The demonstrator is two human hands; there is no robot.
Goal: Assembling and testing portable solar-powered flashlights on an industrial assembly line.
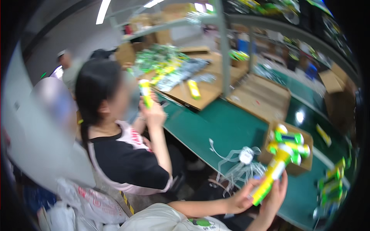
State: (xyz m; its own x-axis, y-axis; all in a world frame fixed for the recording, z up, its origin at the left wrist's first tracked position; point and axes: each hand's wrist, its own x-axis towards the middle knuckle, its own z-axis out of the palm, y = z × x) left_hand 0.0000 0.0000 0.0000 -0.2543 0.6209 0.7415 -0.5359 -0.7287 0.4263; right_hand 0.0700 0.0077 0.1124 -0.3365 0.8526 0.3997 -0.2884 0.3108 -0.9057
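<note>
From where I watch, a co-worker's hand (155, 113) at the left raises a yellow-green tube (145, 92) beside the long near edge of the green tabletop (200, 127); past it, towards the far edge, a cardboard sheet (208, 101) bears a heap of green and yellow pieces (165, 63). Further right, a tangle of white cords (243, 169) lies on the tabletop by that near edge. Next comes my left hand (243, 197), its grip narrow on the lower end of a yellow tube (274, 169) with green trim. The tube slants up and rightward from there, its long axis leading from the near edge inward, its thicker head pointing at the carton (304, 166). My right hand (275, 192) holds the tube too, from its right side, lower than the head, and is the nearer hand to the carton. The head overlaps the carton's load of yellow-green tubes (289, 138) in view; I cannot tell whether they touch. Rightmost, more green and yellow pieces (331, 181) cluster on the tabletop.
</note>
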